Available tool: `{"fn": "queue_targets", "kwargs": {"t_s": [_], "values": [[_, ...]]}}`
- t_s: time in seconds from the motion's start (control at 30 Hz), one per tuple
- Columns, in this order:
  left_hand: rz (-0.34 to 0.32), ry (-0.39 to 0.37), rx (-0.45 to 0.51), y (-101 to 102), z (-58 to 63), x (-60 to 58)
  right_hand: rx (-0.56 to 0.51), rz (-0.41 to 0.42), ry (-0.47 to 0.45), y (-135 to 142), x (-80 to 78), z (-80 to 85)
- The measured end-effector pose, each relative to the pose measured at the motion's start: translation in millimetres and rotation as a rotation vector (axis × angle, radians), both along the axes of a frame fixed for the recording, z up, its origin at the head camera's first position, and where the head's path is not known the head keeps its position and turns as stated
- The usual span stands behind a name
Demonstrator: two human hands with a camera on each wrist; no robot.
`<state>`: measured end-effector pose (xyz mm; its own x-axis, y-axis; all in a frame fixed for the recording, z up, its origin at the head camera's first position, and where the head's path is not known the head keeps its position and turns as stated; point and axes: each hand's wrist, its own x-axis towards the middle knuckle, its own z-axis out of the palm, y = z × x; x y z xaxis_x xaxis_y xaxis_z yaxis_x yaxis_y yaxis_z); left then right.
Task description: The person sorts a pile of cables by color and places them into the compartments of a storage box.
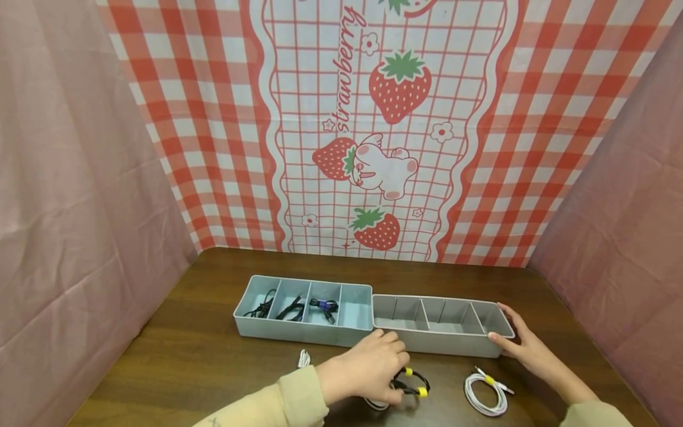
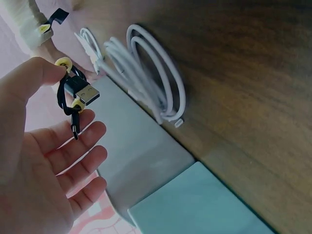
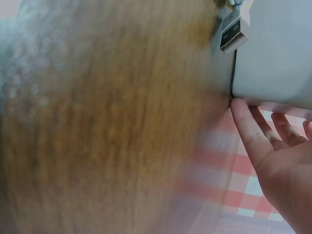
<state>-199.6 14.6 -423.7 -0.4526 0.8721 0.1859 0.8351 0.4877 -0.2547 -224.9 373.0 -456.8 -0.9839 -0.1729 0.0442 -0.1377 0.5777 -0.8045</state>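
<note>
My left hand (image 1: 368, 365) pinches a small coiled black USB cable (image 2: 62, 92) with yellow ties between thumb and forefinger, in front of the boxes. Its other fingers are spread in the left wrist view, where the USB plug (image 2: 88, 94) faces the camera. My right hand (image 1: 525, 347) holds the right end of a grey divided organizer box (image 1: 443, 344), thumb at the front corner and fingers along the end. A white coiled cable (image 1: 376, 406) lies partly hidden under the left hand. Another white cable (image 1: 485, 409) with a yellow tie lies in front of the grey box.
A light blue divided organizer box (image 1: 293, 329) adjoins the grey one on its left. Black cables (image 1: 290, 308) lie in three of its compartments. A small white cable bundle (image 1: 303, 358) is on the brown table (image 1: 187, 356). A strawberry-print cloth (image 1: 373, 148) hangs behind.
</note>
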Motion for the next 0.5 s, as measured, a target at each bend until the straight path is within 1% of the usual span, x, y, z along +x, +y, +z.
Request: {"fn": "queue_targets", "kwargs": {"t_s": [0.23,0.5], "values": [[-0.012,-0.006,0.009,-7,8.0,-2.0,-0.002,0.002,-0.004,0,-0.4,-0.5],[0.006,-0.011,0.021,-12,16.1,-4.0,-0.014,0.002,-0.011,0,0.2,-0.7]]}}
